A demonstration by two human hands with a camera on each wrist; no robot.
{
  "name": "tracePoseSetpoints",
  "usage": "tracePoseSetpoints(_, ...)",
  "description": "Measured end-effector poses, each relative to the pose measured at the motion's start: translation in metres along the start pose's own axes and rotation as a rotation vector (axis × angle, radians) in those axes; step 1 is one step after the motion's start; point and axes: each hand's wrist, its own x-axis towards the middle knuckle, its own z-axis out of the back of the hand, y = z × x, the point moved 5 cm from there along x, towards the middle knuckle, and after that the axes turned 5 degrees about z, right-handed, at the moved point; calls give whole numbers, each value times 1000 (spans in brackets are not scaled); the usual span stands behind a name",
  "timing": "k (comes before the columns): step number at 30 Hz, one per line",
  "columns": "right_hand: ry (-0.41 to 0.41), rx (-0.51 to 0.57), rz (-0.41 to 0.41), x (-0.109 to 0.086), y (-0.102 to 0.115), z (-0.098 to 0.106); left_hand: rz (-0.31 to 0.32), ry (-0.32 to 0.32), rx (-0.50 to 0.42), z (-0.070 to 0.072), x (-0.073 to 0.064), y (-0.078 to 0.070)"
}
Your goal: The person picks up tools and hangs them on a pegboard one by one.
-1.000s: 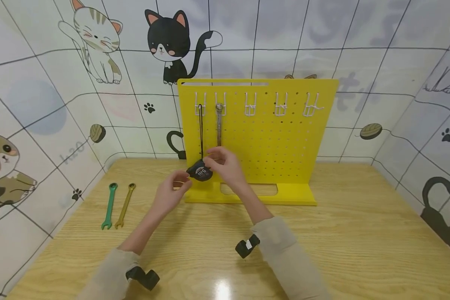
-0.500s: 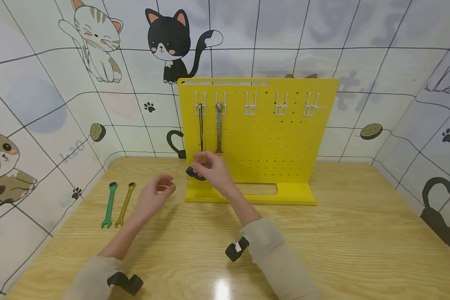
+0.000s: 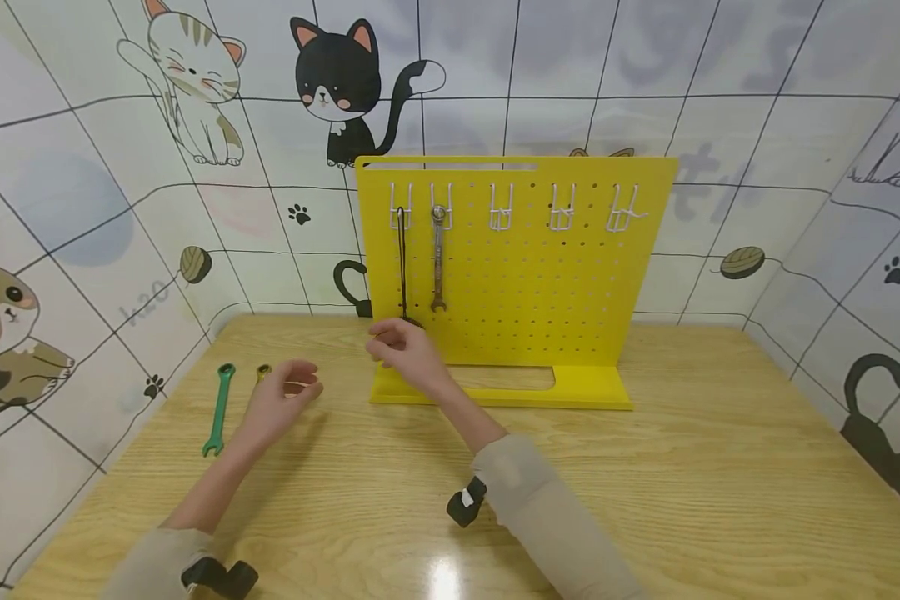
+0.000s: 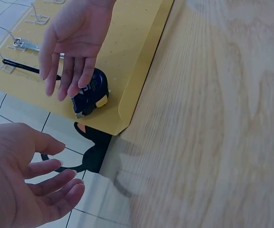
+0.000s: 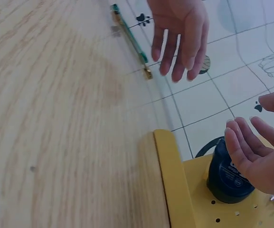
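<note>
A black tape measure [image 4: 97,88] hangs by its cord [image 3: 402,267] from the leftmost hook of a yellow pegboard [image 3: 540,292]. My right hand [image 3: 414,354] is in front of it with loosely curled fingers, hiding most of it in the head view. In the right wrist view, the tape measure [image 5: 227,178] shows beside that hand's fingers, which grip nothing. My left hand [image 3: 277,407] holds nothing, its fingers relaxed. It hovers over the table near a gold combination wrench [image 3: 263,372], covering most of it. Left of that lies a green combination wrench [image 3: 219,408].
A silver combination wrench [image 3: 438,262] hangs from the second hook. Three more white hooks [image 3: 501,218] line the board's upper part to the right. The board's base [image 3: 592,390] stands on the wooden table [image 3: 690,475], with cat-patterned walls behind and at the sides.
My left hand has drawn back left from the tape measure to above the gold wrench. My right hand has let go of the tape measure and shifted left and down in front of it.
</note>
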Motion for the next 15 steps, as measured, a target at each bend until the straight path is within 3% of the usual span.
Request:
tracePoseSetpoints(9, 70, -52, -43, 2, -2, -17, 46, 31, 28, 14, -8, 15)
tracePoseSetpoints(15, 153, -139, -89, 0, -5, -34, 67, 10, 61, 22, -11, 24)
